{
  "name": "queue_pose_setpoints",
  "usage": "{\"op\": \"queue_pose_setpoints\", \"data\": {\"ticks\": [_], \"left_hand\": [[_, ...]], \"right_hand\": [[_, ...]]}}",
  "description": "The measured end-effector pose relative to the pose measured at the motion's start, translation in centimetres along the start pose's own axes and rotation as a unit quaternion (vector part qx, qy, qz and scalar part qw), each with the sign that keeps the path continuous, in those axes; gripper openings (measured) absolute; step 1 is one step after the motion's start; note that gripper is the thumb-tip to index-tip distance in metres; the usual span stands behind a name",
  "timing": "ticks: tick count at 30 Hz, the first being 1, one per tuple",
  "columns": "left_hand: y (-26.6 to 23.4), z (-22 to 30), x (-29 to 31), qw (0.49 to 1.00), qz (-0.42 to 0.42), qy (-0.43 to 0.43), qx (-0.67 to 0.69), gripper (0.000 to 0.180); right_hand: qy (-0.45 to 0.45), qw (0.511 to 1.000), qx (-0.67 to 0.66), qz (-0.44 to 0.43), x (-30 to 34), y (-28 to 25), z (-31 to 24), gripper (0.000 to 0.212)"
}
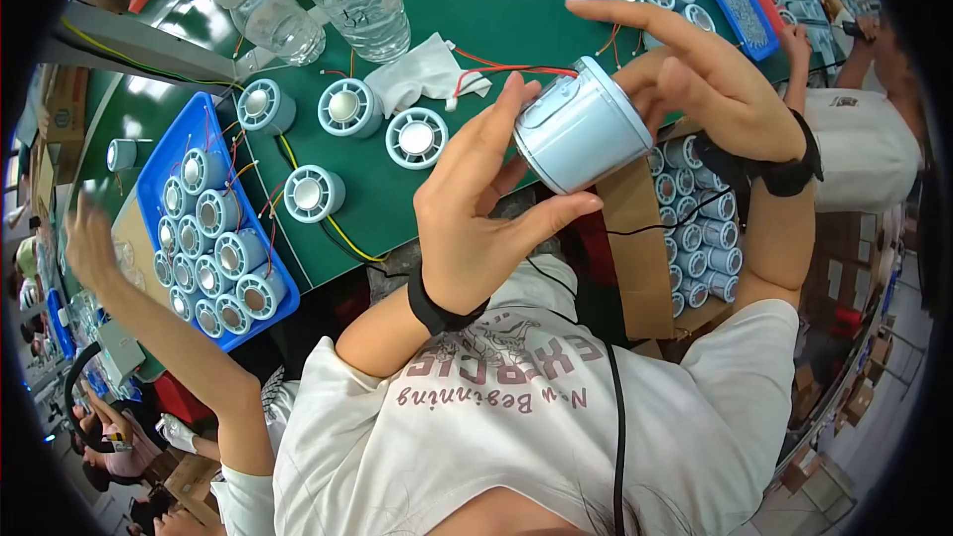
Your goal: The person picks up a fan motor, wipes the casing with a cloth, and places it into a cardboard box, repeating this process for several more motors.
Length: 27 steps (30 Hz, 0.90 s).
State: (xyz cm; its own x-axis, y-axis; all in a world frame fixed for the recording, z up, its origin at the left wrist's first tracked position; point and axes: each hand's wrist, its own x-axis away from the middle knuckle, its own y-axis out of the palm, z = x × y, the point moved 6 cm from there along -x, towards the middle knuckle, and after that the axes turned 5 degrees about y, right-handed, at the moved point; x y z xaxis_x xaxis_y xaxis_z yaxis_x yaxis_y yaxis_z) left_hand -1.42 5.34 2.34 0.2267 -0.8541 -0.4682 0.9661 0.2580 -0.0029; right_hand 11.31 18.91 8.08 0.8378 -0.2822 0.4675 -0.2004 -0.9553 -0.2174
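Observation:
A light-blue cylindrical fan unit (586, 129) is tilted in my left hand (481, 184), whose fingers and thumb close around its left side. Red and black wires (511, 67) run from its upper rim to a small white connector. Close by its right end is my right hand (715, 89), with the index finger stretched out and the other fingers bent apart. Whether those bent fingers touch the unit is partly hidden behind it. Similar units with silver round hubs, such as one fan unit (416, 138), stand on the green table (457, 15) beyond my left hand.
A blue bin (288, 288) at the left and a cardboard box (640, 268) at the right hold many units. Two clear bottles (362, 5) and a white cloth (422, 74) are at the back. A blue tray (735, 5) lies far right. Another person's arm (169, 328) reaches in at left.

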Motion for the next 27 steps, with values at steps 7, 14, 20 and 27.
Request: {"op": "queue_pose_setpoints", "data": {"ticks": [7, 14, 20, 27], "left_hand": [[0.4, -0.5, 1.3, 0.929, 0.052, -0.159, 0.331, 0.074], [1.1, -1.3, 2.5, 0.862, -0.083, -0.276, 0.417, 0.066], [1.4, -1.2, 2.7, 0.808, -0.044, -0.351, 0.471, 0.072], [-3.3, -0.1, 2.0, 0.911, -0.001, 0.007, -0.413, 0.069]], "right_hand": [[-0.322, 0.887, 0.331, 0.029, 0.9, 1.6, -2.4, 0.082], [-0.261, 0.924, 0.280, 0.023, 0.6, 2.2, -2.0, 0.082], [-0.250, 0.942, 0.219, 0.049, -0.1, 2.6, -2.0, 0.076], [-0.021, 0.895, 0.361, 0.261, -0.8, -2.9, 5.3, 0.061]]}}
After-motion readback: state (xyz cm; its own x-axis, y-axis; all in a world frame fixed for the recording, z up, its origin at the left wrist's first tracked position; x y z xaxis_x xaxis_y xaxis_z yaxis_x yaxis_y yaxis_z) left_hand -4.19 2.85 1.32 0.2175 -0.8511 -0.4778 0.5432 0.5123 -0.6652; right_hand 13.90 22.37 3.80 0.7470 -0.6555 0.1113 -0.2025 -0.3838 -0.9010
